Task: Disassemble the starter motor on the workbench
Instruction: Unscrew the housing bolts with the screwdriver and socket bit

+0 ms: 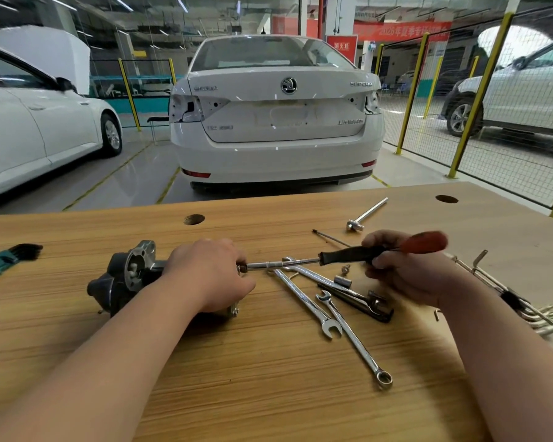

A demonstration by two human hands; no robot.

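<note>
Nearest the camera, two bare forearms are reaching forward over the wooden workbench (268, 393). A long combination wrench (351, 333) is lying at an angle with its ring end closest. A shorter wrench (304, 301) is lying just beside it, and their shafts are crossing further back.

At mid-bench, the left hand (209, 275) is lying over the starter motor (125, 275). Its fingers are curling down around the body and hiding most of it. The motor is lying on its side on the left half of the bench, with its dark nose housing pointing left.

The right hand (406, 272) is gripping the black-and-red handle of a driver (380, 248), fingers wrapped round it. The driver's shaft is running level to the left, and its tip is meeting the motor's end at the left hand's fingertips.

A loose socket (343, 281) and a small bolt (346, 268) are lying under the shaft. A bunch of hex keys (524, 307) is lying at the right edge, and a green key holder (0, 260) at the left edge.

Further back, a thin screwdriver (331, 238) and a T-handle bar (366, 215) are lying apart from the rest. Beyond the bench, a white car (275, 122) is standing with its rear towards the camera.
</note>
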